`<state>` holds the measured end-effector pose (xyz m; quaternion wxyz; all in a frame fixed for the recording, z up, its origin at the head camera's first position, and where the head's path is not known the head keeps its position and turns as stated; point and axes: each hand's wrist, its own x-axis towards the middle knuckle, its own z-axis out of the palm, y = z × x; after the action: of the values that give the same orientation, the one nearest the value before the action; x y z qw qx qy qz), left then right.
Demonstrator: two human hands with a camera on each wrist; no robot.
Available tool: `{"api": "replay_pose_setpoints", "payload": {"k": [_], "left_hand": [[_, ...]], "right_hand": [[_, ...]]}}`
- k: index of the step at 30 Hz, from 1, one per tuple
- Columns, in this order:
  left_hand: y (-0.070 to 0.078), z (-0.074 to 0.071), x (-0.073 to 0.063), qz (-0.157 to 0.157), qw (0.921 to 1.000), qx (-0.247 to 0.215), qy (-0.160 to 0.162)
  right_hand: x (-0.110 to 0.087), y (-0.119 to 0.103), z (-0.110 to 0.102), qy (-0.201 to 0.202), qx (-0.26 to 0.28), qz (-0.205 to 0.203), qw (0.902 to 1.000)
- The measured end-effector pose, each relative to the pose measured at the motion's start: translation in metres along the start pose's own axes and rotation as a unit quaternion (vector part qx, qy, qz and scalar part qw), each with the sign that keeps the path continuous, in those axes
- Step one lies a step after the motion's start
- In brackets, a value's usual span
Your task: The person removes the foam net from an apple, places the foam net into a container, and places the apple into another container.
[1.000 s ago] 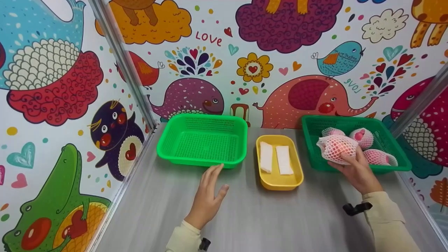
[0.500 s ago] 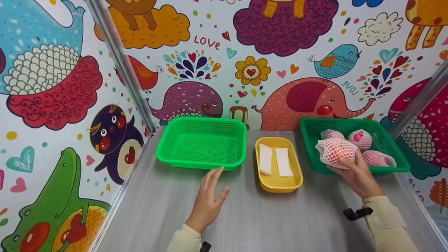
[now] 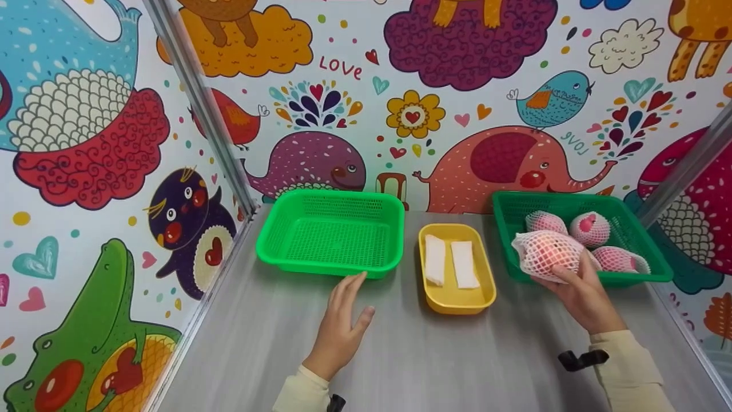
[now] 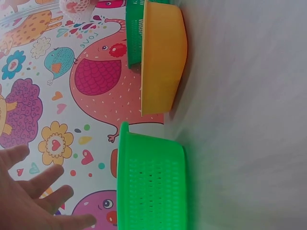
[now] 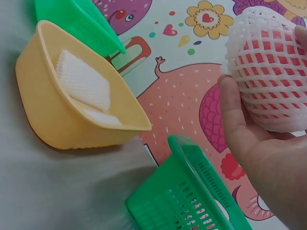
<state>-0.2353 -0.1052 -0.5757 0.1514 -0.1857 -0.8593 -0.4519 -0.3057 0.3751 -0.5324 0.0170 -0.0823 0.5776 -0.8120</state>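
My right hand (image 3: pixel 586 294) grips a pinkish-red fruit (image 3: pixel 547 253) in a white foam net, raised over the near left corner of the dark green basket (image 3: pixel 635 277). In the right wrist view, fingers and thumb curl round the netted fruit (image 5: pixel 271 72). Several similar netted fruits, such as one at the back (image 3: pixel 590 229), lie in that basket. My left hand (image 3: pixel 340 329) hovers in front of the bright green basket (image 3: pixel 329 269) with relaxed fingers and holds nothing. The left wrist view shows its spread fingers (image 4: pixel 48 191) beside the bright green basket (image 4: pixel 152 187).
Between the two baskets stands a yellow tray (image 3: pixel 457 300) with two folded white foam nets, the left one (image 3: pixel 435 260) and the right one (image 3: pixel 464 264). Everything stands on a grey table (image 3: pixel 423 360), against a wall (image 3: pixel 366 114) printed with cartoon animals.
The right hand has shifted slightly left and nearer with the netted fruit, uncovering more of the fruits behind it. The left hand stays almost where it was.
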Motion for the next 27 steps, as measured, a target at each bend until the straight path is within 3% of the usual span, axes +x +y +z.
{"api": "replay_pose_setpoints", "payload": {"k": [7, 21, 27], "left_hand": [[-0.002, 0.002, -0.001, -0.001, 1.0000, 0.003, 0.002], [0.000, 0.005, -0.002, -0.011, 0.9999, -0.005, -0.006], [0.000, 0.006, -0.002, -0.004, 0.9999, -0.004, -0.008]], "right_hand": [[-0.008, 0.006, 0.007, -0.018, -0.026, -0.012, 0.9994], [-0.021, 0.012, 0.018, -0.015, -0.035, -0.026, 0.9989], [-0.030, 0.017, 0.026, -0.012, -0.069, -0.024, 0.9973]]}}
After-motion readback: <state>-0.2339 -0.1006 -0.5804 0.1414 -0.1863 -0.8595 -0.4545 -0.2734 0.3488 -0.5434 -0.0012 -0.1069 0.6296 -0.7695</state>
